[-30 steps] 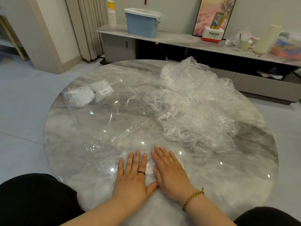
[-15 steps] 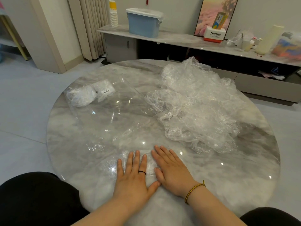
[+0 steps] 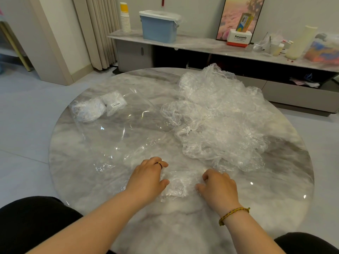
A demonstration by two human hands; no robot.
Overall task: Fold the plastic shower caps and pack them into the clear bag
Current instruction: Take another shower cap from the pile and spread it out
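Lying folded small, the shower cap (image 3: 176, 184) (translucent, crinkled) looks whitish.

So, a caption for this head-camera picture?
Left hand and right hand pinch a shower cap on the marble table, loose caps heaped beside.

The brand name "Panasonic" stands in black letters on the front of a white cardboard box with a red base (image 3: 237, 38), on the long grey marble-topped shelf (image 3: 201, 46); the smaller line under it is too small to read. A yellow and blue card pack (image 3: 244, 22) standing in that box carries print that cannot be read. On the round grey marble table (image 3: 88, 153), a small clear plastic packet (image 3: 117, 109) bears a white barcode sticker (image 3: 115, 104), its digits illegible.
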